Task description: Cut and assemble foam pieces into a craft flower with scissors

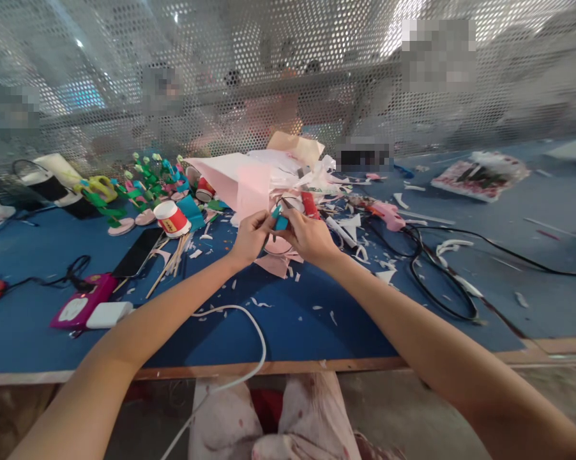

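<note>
One left hand [252,239], one right hand [313,239], both clamped on one blue piece [281,222], centre. One phone [138,253], 9 o'clock; one glue gun [387,216], 3 o'clock. Desk [317,342] mostly open toward 6 o'clock edge [317,367].

Paper heap [254,182] behind the hands [314,237]
</note>
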`<action>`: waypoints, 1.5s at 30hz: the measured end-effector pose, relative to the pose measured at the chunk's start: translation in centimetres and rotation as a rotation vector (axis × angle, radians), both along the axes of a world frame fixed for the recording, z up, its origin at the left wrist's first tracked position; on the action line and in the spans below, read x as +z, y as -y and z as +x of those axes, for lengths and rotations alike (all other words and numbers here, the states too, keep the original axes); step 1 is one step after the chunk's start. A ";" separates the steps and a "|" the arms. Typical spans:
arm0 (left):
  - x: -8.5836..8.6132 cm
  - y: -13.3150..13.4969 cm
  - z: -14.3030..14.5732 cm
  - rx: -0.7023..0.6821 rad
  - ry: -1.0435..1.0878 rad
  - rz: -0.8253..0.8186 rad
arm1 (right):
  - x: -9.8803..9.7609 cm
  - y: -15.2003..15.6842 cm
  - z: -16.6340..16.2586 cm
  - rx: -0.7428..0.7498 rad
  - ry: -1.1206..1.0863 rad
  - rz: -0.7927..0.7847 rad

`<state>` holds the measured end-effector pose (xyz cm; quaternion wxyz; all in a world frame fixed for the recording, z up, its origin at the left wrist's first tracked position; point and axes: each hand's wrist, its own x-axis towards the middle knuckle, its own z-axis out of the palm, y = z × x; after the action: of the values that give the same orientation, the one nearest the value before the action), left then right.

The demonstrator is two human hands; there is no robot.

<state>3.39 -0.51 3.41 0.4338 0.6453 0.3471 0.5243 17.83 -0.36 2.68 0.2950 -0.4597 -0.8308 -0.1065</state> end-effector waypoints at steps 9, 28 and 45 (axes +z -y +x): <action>-0.3 0.6 0.8 -0.072 0.089 -0.098 | -0.6 0.3 -0.5 -0.055 -0.016 0.070; -0.3 0.1 -0.5 0.002 -0.148 0.198 | -1.0 0.3 -0.4 0.121 -0.243 -0.077; -0.3 0.3 -0.3 0.227 -0.287 0.229 | -0.3 1.9 -2.4 0.264 -0.691 -0.423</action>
<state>3.12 -0.78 3.16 0.2419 0.7154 0.4138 0.5085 15.40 -2.27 2.39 0.4663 -0.4084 -0.7385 0.2652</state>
